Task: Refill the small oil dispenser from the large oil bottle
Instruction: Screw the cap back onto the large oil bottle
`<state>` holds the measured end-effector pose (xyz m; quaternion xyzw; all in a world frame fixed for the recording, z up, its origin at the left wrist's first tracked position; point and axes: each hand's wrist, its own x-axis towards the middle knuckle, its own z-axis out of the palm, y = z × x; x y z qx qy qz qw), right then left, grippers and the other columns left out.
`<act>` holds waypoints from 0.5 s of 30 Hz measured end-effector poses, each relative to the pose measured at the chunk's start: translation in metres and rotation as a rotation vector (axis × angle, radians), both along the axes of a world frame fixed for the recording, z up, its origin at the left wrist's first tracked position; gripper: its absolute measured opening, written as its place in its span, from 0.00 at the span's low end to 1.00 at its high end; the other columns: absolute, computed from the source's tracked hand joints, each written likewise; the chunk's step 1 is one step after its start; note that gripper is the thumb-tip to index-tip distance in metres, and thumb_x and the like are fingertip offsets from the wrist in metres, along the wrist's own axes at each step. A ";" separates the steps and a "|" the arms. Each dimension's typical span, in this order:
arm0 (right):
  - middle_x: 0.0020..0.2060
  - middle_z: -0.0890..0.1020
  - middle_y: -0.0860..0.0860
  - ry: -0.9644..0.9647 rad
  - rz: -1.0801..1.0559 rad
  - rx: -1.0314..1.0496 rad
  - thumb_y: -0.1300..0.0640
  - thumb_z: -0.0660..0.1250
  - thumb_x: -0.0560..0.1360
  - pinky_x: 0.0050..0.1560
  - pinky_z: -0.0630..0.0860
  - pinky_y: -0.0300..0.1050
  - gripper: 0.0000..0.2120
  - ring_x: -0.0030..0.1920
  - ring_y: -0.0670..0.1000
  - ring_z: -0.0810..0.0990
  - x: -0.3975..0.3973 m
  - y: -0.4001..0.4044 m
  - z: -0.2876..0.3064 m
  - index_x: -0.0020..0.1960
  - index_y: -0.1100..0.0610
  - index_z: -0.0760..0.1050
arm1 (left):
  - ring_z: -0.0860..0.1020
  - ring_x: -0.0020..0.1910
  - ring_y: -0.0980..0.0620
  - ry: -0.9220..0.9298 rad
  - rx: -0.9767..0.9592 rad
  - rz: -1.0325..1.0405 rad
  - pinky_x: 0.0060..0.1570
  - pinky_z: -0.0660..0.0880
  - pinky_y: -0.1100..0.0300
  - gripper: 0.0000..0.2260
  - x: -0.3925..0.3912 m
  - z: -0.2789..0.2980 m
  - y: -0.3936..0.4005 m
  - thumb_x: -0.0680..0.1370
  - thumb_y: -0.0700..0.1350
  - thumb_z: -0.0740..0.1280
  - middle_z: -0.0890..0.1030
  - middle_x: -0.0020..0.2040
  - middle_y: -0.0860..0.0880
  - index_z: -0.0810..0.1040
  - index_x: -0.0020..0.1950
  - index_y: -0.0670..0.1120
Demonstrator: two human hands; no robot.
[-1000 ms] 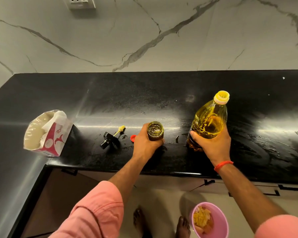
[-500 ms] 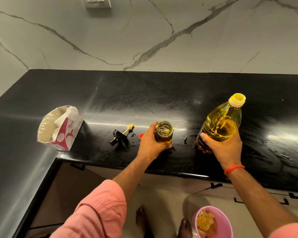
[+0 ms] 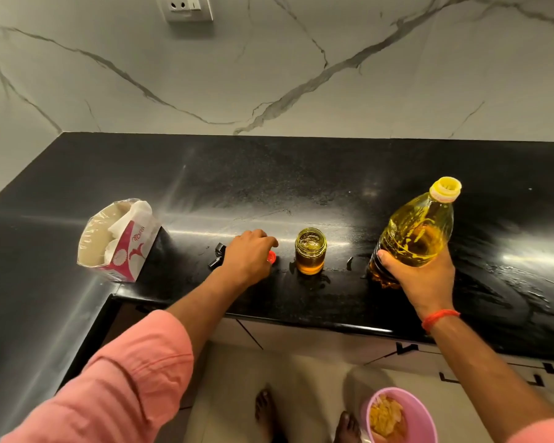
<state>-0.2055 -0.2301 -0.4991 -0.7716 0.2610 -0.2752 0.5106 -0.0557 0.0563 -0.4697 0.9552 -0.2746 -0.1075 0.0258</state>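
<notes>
The small glass oil dispenser [image 3: 311, 251] stands open and upright on the black counter [image 3: 301, 193], with amber oil in its lower part and no hand on it. To its left, my left hand [image 3: 248, 255] lies palm down with fingers curled. Its fingertips are at a small red cap [image 3: 272, 257], and I cannot tell if they grip it. The dispenser's black pump top [image 3: 217, 255] is partly hidden under that hand. My right hand [image 3: 422, 282] grips the lower body of the large oil bottle [image 3: 416, 231]. The bottle rests uncapped on the counter, leaning away from me.
A torn white and red packet [image 3: 119, 241] lies at the counter's left corner. Oil smears shine on the counter around the bottle. A marble wall with a socket [image 3: 187, 6] rises behind. A pink bowl [image 3: 400, 414] with food scraps sits on the floor by my feet.
My left hand let go of the small dispenser and moved left onto the red cap and pump top. The right hand stayed on the large bottle.
</notes>
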 end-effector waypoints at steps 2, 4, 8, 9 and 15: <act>0.60 0.82 0.48 -0.004 -0.002 -0.002 0.47 0.84 0.61 0.57 0.73 0.33 0.40 0.60 0.48 0.80 0.000 0.001 0.000 0.69 0.50 0.72 | 0.75 0.67 0.44 -0.032 0.089 -0.047 0.66 0.73 0.46 0.20 0.005 0.000 -0.001 0.80 0.49 0.69 0.77 0.70 0.47 0.75 0.72 0.53; 0.60 0.82 0.48 -0.001 -0.006 -0.004 0.47 0.84 0.61 0.58 0.73 0.34 0.40 0.61 0.47 0.80 0.000 0.001 0.000 0.69 0.49 0.72 | 0.77 0.65 0.44 -0.047 0.145 -0.068 0.65 0.73 0.47 0.21 0.007 -0.003 -0.002 0.79 0.51 0.70 0.79 0.68 0.47 0.75 0.72 0.53; 0.58 0.81 0.46 0.007 -0.019 0.011 0.47 0.84 0.61 0.52 0.70 0.22 0.40 0.59 0.46 0.80 0.000 0.000 -0.002 0.69 0.49 0.72 | 0.78 0.63 0.45 -0.052 0.177 -0.066 0.64 0.71 0.47 0.21 0.009 -0.010 -0.004 0.78 0.53 0.71 0.80 0.65 0.47 0.76 0.71 0.54; 0.58 0.81 0.46 0.009 -0.022 0.016 0.47 0.84 0.61 0.50 0.69 0.19 0.40 0.59 0.45 0.80 0.000 0.000 -0.001 0.69 0.49 0.72 | 0.78 0.62 0.45 -0.058 0.170 -0.068 0.64 0.71 0.47 0.20 0.010 -0.012 -0.005 0.78 0.53 0.71 0.80 0.64 0.47 0.76 0.70 0.54; 0.58 0.82 0.45 0.010 -0.017 0.015 0.44 0.83 0.60 0.51 0.69 0.19 0.41 0.59 0.45 0.80 0.000 0.001 0.000 0.69 0.49 0.72 | 0.80 0.58 0.48 -0.081 0.113 -0.048 0.64 0.69 0.48 0.14 0.015 -0.012 -0.006 0.80 0.49 0.67 0.82 0.61 0.49 0.80 0.66 0.54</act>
